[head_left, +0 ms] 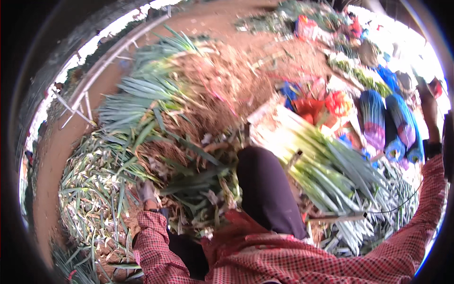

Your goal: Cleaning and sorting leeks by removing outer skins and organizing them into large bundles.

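Note:
My left hand [146,191], in a greyish glove, is low among leek leaves beside the heap of untrimmed leeks [142,102]. Its fingers are blurred against the leaves, so a grip cannot be made out. Loose leaf scraps [94,189] lie to its left. Far out at the right, my right hand [428,106] is raised with the arm stretched forward, close to the blue mesh sacks [399,111]. Glare and blur hide its fingers. Between my knee and those sacks, cleaned leeks [317,156] with pale stems lie side by side, roots ends toward a pale board [265,113].
A white metal rail [101,71] runs along the far left. Orange-red net bags [326,106] lie beyond the cleaned leeks. A thin bar [338,218] with a dark cord crosses at my right. More greens [359,73] and a red-and-white bag [306,28] are farther back.

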`<action>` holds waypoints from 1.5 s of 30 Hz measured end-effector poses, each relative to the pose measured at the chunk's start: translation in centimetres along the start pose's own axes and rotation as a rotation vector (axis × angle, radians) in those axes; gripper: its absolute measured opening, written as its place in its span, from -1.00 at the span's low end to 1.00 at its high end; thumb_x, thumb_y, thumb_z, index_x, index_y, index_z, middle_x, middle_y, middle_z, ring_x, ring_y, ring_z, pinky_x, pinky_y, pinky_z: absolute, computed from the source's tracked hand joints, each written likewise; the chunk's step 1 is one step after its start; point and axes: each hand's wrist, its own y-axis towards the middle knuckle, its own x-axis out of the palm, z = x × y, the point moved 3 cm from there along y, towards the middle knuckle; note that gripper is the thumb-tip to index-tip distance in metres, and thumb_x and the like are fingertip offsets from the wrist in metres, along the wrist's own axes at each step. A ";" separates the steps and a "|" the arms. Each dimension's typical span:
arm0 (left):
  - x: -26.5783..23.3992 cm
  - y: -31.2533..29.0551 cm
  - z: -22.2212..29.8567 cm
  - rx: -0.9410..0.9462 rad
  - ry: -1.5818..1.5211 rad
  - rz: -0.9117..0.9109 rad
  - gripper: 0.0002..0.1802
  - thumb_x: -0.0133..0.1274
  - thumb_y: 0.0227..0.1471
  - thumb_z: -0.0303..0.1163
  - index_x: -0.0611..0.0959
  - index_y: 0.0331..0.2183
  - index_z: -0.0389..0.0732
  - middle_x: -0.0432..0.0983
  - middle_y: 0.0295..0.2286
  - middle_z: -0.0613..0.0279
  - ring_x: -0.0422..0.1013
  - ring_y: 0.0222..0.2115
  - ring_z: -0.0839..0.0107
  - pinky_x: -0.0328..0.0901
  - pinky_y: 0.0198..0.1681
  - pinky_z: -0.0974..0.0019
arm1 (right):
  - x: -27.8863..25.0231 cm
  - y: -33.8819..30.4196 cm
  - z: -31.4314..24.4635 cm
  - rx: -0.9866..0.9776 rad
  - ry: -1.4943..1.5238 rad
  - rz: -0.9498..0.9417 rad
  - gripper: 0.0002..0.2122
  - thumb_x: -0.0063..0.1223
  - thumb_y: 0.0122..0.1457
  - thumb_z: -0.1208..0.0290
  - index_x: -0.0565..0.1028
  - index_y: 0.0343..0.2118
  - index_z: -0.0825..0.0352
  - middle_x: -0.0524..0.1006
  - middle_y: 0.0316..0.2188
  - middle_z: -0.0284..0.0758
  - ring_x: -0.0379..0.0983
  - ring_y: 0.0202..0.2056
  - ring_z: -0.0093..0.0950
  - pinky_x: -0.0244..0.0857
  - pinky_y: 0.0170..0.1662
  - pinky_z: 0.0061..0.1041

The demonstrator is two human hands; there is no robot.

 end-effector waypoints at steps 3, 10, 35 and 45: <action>8.4 -5.7 1.4 -0.104 0.192 -0.214 -0.71 0.00 -0.12 -0.50 0.42 -0.24 -0.19 0.37 -0.62 0.29 0.30 -0.66 0.56 0.14 -0.68 0.53 | 7.9 -10.8 -4.6 -0.090 0.161 -0.544 -0.75 -0.08 0.03 0.43 0.42 -0.18 0.23 0.45 -0.33 -0.25 0.40 -0.41 -0.45 0.25 -0.41 -0.50; 26.1 -13.3 3.9 0.029 0.503 -0.917 -0.72 0.01 -0.06 -0.46 0.48 -0.21 -0.24 0.45 -0.38 0.29 0.36 -0.46 0.62 0.27 -0.43 0.56 | 15.4 -21.5 -27.8 -0.201 0.329 -1.027 -0.54 -0.13 0.08 0.20 0.14 0.07 0.07 0.48 -0.52 -0.22 0.42 -0.53 -0.28 0.23 -0.52 -0.32; 49.0 -16.7 -14.1 0.879 1.434 -1.685 -0.64 -0.19 -0.10 -0.52 0.45 -0.18 -0.11 0.31 -0.15 0.16 0.27 -0.12 0.22 0.21 -0.07 0.25 | 21.7 -27.4 -36.4 -0.277 0.709 -1.307 -0.40 -0.14 0.07 0.13 -0.01 0.11 0.30 0.38 -0.40 -0.06 0.35 -0.37 -0.19 0.20 -0.39 -0.27; 50.1 -18.3 -17.6 1.067 1.548 -1.658 -0.76 -0.05 -0.18 -0.41 0.58 -0.37 -0.21 0.47 -0.38 0.07 0.40 -0.31 0.22 0.32 -0.27 0.20 | 18.8 -31.0 -30.2 -0.333 0.336 -0.999 -0.27 0.01 -0.09 0.21 -0.07 0.14 0.25 0.28 -0.25 -0.12 0.24 -0.23 -0.18 0.19 -0.25 -0.25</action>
